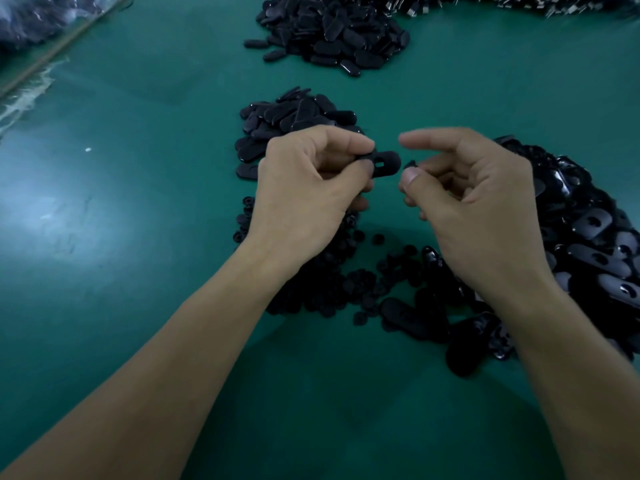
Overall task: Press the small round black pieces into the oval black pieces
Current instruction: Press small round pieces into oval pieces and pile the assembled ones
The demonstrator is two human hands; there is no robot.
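Observation:
My left hand [304,188] pinches an oval black piece [382,164] between thumb and fingers, its slotted end pointing right. My right hand [474,202] sits just to the right of it, holding a small round black piece [411,164] between thumb and middle finger, the index finger raised. The two pieces are a small gap apart. Below my hands lies a scatter of small round black pieces [339,282]. A heap of oval black pieces [294,123] lies behind my left hand.
A large heap of glossy oval pieces with round inserts [588,244] fills the right side. Another pile of oval pieces [332,32] lies at the back, with metal parts [519,3] beyond. A plastic bag [31,29] sits far left on the green mat [138,237].

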